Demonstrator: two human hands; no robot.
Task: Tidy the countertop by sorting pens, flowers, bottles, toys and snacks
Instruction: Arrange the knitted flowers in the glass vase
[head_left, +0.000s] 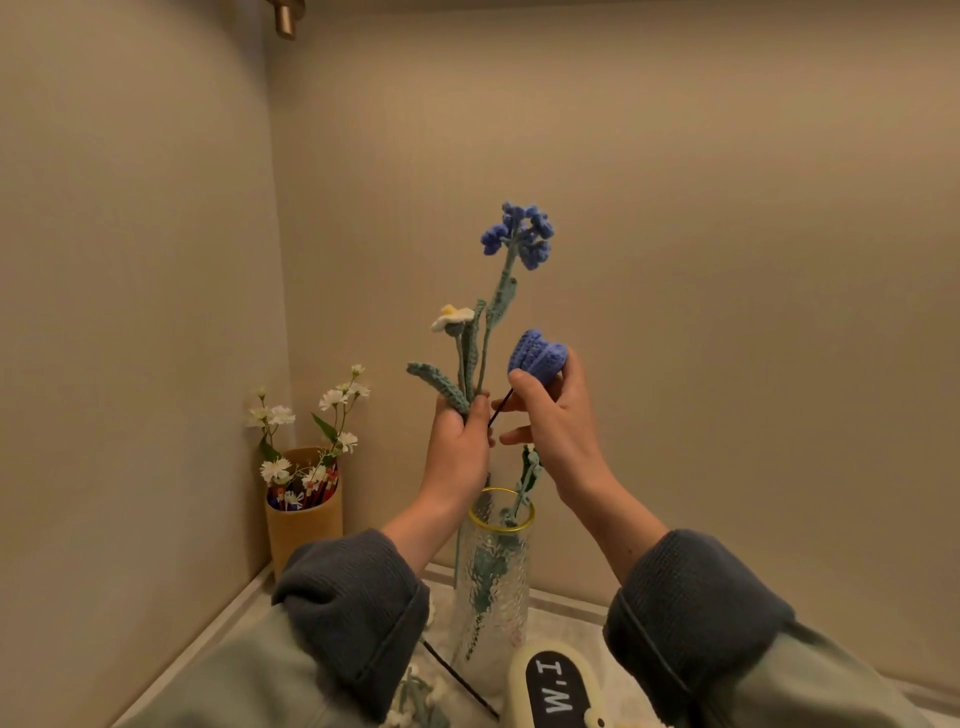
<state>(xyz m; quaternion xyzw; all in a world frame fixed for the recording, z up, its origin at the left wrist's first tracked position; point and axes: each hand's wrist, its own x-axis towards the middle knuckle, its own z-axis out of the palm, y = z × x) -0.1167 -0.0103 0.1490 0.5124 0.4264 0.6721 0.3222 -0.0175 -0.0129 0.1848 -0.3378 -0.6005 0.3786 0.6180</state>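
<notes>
My left hand (460, 434) grips a bunch of crocheted flower stems above a ribbed glass vase (493, 587). A tall blue cluster flower (519, 234) and a small white flower (451, 316) rise from that bunch. My right hand (553, 415) holds a blue crocheted tulip (535, 356) by its head, its dark wire stem slanting down toward my left hand. One green crocheted stem (527, 483) stands in the vase.
A tan cylinder cup (304, 525) in the left corner holds pens and white daisy sprigs (311, 431). A cream case with a black "W.I" label (556, 686) lies at the front. More crocheted stems and a dark wire (457, 675) lie on the counter. Walls close in left and behind.
</notes>
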